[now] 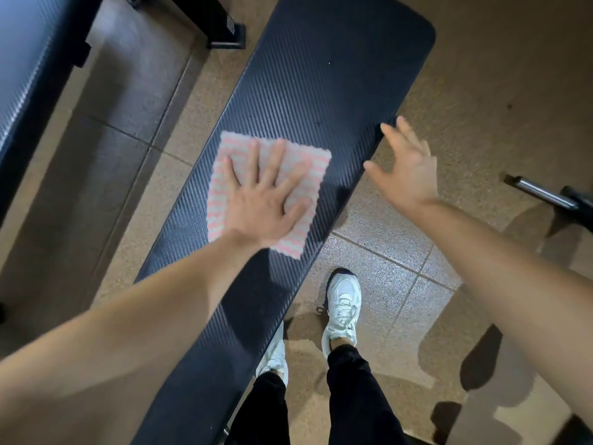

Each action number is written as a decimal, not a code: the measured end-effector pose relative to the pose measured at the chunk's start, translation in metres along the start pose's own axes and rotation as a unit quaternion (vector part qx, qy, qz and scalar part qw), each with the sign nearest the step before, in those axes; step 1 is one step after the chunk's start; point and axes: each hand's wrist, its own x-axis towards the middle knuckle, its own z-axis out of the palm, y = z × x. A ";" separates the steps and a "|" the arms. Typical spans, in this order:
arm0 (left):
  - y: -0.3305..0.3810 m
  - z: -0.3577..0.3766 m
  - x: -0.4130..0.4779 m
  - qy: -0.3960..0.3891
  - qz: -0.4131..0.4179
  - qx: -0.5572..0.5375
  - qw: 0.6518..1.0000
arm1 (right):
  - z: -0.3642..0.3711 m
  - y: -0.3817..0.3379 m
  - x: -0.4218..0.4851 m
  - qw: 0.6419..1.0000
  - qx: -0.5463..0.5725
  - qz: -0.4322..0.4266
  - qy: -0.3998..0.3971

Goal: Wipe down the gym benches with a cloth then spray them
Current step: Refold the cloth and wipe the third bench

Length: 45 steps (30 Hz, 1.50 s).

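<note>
A long black gym bench (321,75) with a woven-look pad runs from the bottom left to the top right. On its middle lies a pink and white striped cloth (308,168), spread flat. My left hand (263,200) presses flat on the cloth with the fingers straight and spread. My right hand (407,168) hovers open beside the bench's right edge, fingers spread, holding nothing. No spray bottle is in view.
A second dark bench (29,75) lies at the far left. A black frame foot (224,30) stands at the top. A metal bar (542,194) lies on the brown tiled floor at right. My feet in white shoes (343,303) stand by the bench.
</note>
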 end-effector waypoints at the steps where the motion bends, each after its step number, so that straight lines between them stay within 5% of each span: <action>1: -0.009 -0.004 0.012 0.005 -0.023 -0.007 1.000 | -0.002 0.000 0.006 1.000 -0.008 0.007 -0.009; 9: -0.014 -0.024 0.053 0.034 -0.173 -0.021 0.984 | -0.004 0.010 0.024 0.997 -0.065 -0.031 -0.042; 20: 0.083 -0.002 0.026 -0.018 0.015 0.024 0.999 | -0.023 0.029 0.037 0.990 -0.034 -0.088 -0.109; 28: 0.059 -0.013 0.053 -0.017 0.097 0.062 0.993 | -0.054 0.047 0.072 0.996 0.084 -0.027 -0.009; 38: -0.007 -0.061 0.160 0.001 -0.095 0.001 0.995 | -0.060 0.032 0.112 0.997 -0.026 -0.058 -0.049; 45: 0.003 -0.060 0.163 0.003 -0.110 -0.001 0.994 | -0.057 0.034 0.112 0.998 -0.023 -0.034 -0.049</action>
